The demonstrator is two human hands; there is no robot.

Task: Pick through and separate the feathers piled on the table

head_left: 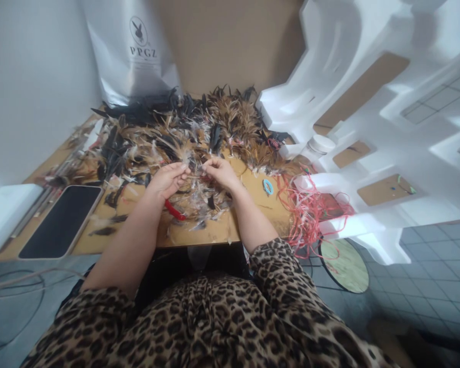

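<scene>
Left hand (pixel 170 179) and right hand (pixel 221 173) pinch wispy feathers (pixel 193 166). Tangled red string (pixel 304 212) overhangs the worktop's (pixel 266 212) front-right corner.

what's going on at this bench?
Someone's working with feathers: left hand and right hand are close together, fingertips pinched on small feathers; the exact grip is too blurred to tell. More loose feathers lie piled beyond on the table, with a phone at left and tangled red strings at right.
</scene>
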